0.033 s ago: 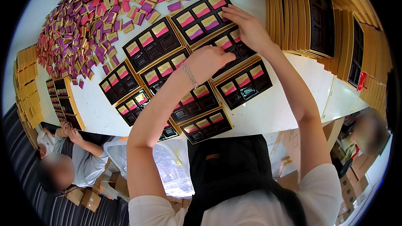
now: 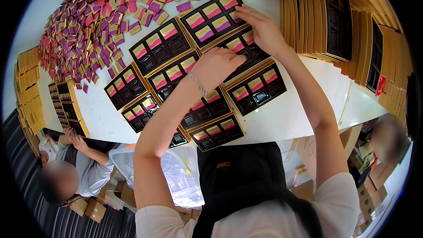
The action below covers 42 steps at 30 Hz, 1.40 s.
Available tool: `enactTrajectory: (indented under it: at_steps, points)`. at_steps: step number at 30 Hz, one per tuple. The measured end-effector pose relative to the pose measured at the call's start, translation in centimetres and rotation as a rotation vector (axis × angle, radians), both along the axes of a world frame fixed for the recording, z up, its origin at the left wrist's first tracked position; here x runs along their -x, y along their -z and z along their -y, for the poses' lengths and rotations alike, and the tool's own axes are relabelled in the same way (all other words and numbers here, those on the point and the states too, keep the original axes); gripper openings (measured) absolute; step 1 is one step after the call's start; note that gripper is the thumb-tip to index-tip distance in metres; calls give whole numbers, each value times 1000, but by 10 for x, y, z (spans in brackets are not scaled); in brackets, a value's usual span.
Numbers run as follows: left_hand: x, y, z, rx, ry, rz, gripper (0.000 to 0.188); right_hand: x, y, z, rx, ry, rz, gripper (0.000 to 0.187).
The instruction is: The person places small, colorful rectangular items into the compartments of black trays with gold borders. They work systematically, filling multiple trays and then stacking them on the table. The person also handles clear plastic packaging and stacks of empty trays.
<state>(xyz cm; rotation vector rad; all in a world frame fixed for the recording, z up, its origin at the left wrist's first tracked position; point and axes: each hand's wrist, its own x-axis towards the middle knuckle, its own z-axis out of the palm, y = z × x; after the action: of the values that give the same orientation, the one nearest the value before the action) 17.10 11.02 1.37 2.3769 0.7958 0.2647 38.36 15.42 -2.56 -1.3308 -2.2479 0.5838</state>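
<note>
At the far box (image 2: 212, 16), my right hand (image 2: 267, 34) has its fingers stretched out. Their tips touch the right end of a purple-and-gold wrapped square (image 2: 235, 16) in the near row of slots; pink and purple squares fill the other slots in view. My left hand (image 2: 218, 67), a chain bracelet at its wrist, is curled over the black-trayed box (image 2: 253, 53) just nearer me. Its fingers are closed, and whatever they hold is hidden. Around my hands lie several similar boxes, including one (image 2: 255, 89) at the right, with pink-and-gold squares along their far rows and bare near slots.
A large heap of pink, purple and gold squares (image 2: 101, 31) covers the far left of the table (image 2: 304, 119). Stacked gold boxes (image 2: 308, 22) stand at the right, others (image 2: 28, 88) at the far left. People sit at both sides; a clear plastic-lined bin (image 2: 180, 172) is below the edge.
My right hand has shifted very slightly to the right along the far box. My left hand has moved a little to the left. The boxes stay where they were.
</note>
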Motion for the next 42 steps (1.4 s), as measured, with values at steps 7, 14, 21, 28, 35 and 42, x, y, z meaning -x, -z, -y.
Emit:
enactTrajectory:
  at_steps: [7,14,21,28,35,42]
  points:
    - [-4,14,85,-261,-150,-388,78,5,4,7,-115,-73,251,49]
    - [9,20,89,-140,-120,-315,101,6,-12,14,-7,-103,448,66]
    - [24,2,6,-460,-353,-389,72,51,-25,-54,-169,76,138,33]
    - [58,45,-165,-303,-944,-221,34,117,30,-141,-301,214,216,20]
    - [62,56,-160,-473,-783,-331,32,93,22,-136,61,184,-207,33]
    - [67,26,-129,-457,-813,-160,35,43,-38,-55,610,307,-772,21]
